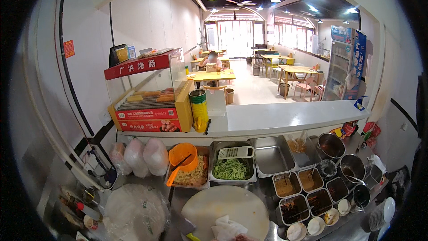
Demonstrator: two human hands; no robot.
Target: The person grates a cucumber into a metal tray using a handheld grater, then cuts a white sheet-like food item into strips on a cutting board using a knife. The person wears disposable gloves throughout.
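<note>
At the bottom edge, only a sliver of my right hand shows, with its fingers on a crumpled white cloth. The cloth lies on a large round cutting board, which carries stains and a few crumbs. By the board's lower left edge is a knife with a yellow-green handle. My left hand is out of view. Beyond the board stands a steel pan of shredded cucumber with a white grater across it. Left of that, an orange strainer-like scoop rests in a pan of diced food.
Metal sauce containers, small bowls and pots crowd the right. Plastic-wrapped round sheets lie left. A sausage roller cabinet and yellow canister stand on the white counter. A person sits beyond.
</note>
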